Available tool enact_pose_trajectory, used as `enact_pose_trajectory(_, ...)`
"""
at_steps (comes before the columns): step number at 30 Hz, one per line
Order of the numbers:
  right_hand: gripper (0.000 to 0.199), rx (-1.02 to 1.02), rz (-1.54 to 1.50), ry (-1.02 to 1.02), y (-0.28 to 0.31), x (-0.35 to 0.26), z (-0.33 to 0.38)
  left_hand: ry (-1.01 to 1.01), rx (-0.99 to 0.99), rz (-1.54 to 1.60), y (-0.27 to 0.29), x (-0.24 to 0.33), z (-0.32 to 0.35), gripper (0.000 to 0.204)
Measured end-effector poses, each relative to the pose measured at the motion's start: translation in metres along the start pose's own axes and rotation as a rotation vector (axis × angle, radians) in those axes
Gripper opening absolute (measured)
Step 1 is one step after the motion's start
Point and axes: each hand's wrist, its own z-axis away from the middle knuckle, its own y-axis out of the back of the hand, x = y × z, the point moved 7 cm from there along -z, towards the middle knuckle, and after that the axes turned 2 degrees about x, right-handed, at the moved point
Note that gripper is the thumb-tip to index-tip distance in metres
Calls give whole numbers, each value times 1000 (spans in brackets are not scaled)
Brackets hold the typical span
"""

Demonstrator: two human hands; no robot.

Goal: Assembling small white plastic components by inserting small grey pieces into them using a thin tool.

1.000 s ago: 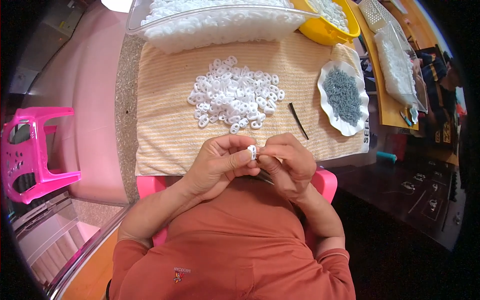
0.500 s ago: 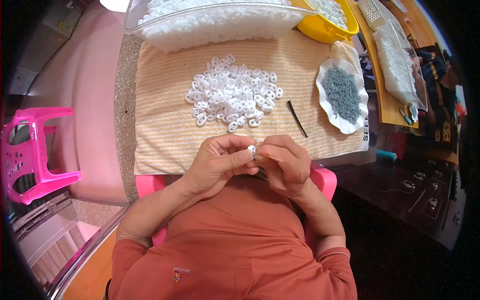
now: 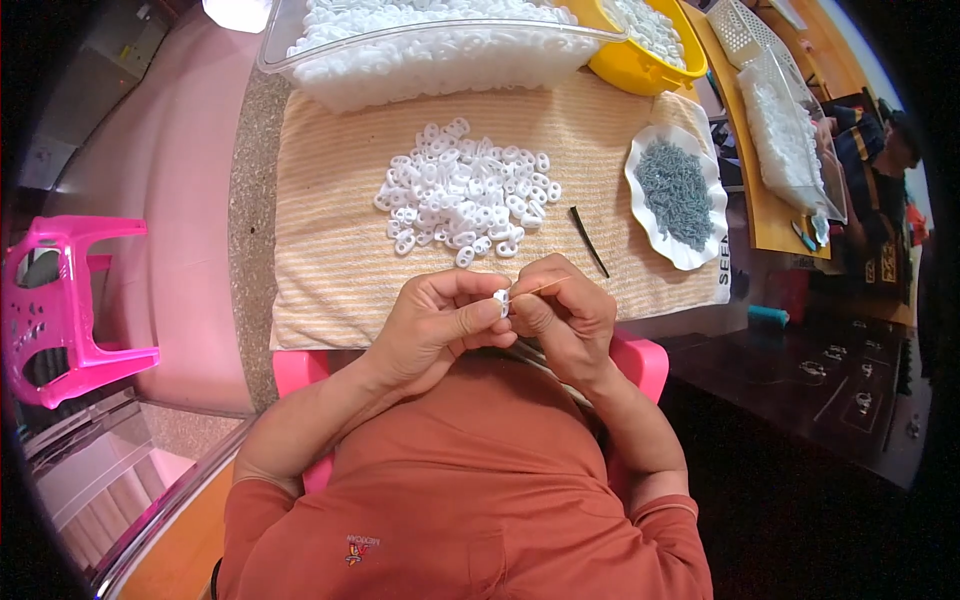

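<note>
brimming clear tub [image 3: 300, 50] of white rings [image 3: 440, 40]

A small piecework bench in a home workshop, by the look of it. A striped cloth [image 3: 330, 250] covers the stone-topped table [image 3: 245, 210], with a clear tub [image 3: 400, 60] of white plastic pieces at twelve o'clock, a yellow bowl [image 3: 640, 65] at one, and a white dish of grey screws [image 3: 675, 195] at two. A pink plastic stool [image 3: 70, 300] stands at nine o'clock.

Bright, even overhead light, soft shadows, sharp centre; fisheye bending and dark vignette at edges.
</note>
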Motion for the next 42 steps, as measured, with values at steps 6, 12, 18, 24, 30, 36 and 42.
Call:
enact_pose_trajectory(6,17,13,318,402,-2,-24,3,-10,13,-31,-1,-1,0,21)
enact_pose_trajectory(12,19,59,481,591,-7,-31,11,-16,26,-46,-1,0,-2,21)
enact_pose_trajectory(18,23,85,554,655,-10,-33,16,-40,27,-14,-1,2,0,21)
enact_pose_trajectory(24,24,81,579,646,-12,-32,16,-47,25,3,3,0,0,21)
enact_pose_trajectory(30,22,119,464,559,-8,-28,14,-60,2,37,1,0,-1,22)
enact_pose_trajectory(36,21,143,344,352,3,-21,19,-64,-15,38,-6,7,0,21)
enact_pose_trajectory(42,15,79,454,506,0,-29,14,-53,-77,61,-8,8,1,24)
